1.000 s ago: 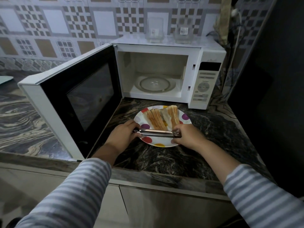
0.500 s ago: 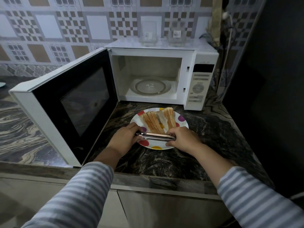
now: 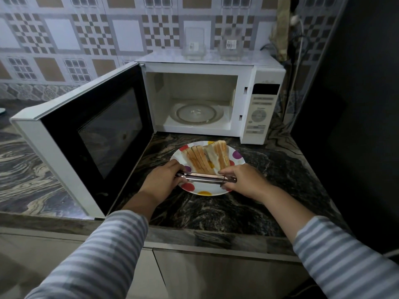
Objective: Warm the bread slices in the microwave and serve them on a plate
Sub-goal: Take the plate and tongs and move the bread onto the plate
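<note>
Head view only. Left hand [image 3: 160, 183] has its fingers curled round the left end of a pair of metal tongs [image 3: 205, 177]; the fingertips are hidden under the hand. Right hand [image 3: 243, 180] pinches the right end, thumb and forefinger wrapped on the handle. The tongs lie roughly level between the two hands, arms pressed together, over the near part of the plate [image 3: 218, 188].

The plate is white with coloured dots and sits on the dark marbled counter [image 3: 269, 190], just in front of the microwave [image 3: 265, 83]. Bread slices [image 3: 207, 157] stand on edge in a leaning row on the far half of the plate, just behind the tongs; cannot tell whether the tongs touch the nearest slices.

The microwave door [image 3: 95, 130] is swung fully open to the left, its edge close beside the left hand and the plate. The cavity shows only the glass turntable [image 3: 196, 114]. Control panel [image 3: 260, 114] is on the right.

Two clear containers [image 3: 193, 45] stand on top of the microwave, against the patterned tile wall. A dark panel [image 3: 356, 104] bounds the counter on the right. Striped sleeves [image 3: 103, 255] cover both forearms.
</note>
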Demonstrator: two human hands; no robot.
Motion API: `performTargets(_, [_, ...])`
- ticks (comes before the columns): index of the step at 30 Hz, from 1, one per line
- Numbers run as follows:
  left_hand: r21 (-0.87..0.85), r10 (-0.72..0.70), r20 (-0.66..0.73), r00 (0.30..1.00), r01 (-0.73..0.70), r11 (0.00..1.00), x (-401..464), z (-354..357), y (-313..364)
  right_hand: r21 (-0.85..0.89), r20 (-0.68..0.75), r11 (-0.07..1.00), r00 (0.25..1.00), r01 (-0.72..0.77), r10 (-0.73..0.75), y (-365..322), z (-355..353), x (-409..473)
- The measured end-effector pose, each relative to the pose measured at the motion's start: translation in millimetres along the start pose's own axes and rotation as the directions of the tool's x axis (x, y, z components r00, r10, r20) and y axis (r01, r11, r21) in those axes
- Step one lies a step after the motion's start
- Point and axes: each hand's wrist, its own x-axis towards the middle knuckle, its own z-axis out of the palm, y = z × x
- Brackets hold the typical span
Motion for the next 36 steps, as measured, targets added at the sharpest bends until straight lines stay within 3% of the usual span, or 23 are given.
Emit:
performTargets(16, [-0.013,-0.006,0.003,1.0,0.006,1.0,5,2,-8,0.037,-0.054,0.999,0.998,0.038,-0.036,-38,33,24])
performTargets(25, [0.179,-0.06,-0.082,0.995,0.074,0.981,8,20,-23,0.113,-0.171,0.992,0.982,-0.057,0.076,-27,60,27])
performTargets(28, [0.143,-0.155,-0.171,0.973,0.18,0.973,-2,32,-18,0.064,-0.235,0.995,0.968,-0.072,0.085,-26,68,26])
performTargets(31, [0.055,-0.369,-0.225,0.902,0.39,0.919,-10,45,-4,-0.036,-0.293,0.996,0.954,-0.078,0.064,-27,71,24])
performTargets(36, [-0.074,-0.546,-0.261,0.796,0.547,0.834,-22,55,23,-0.036,-0.248,0.997,0.967,-0.07,0.059,-21,68,25])
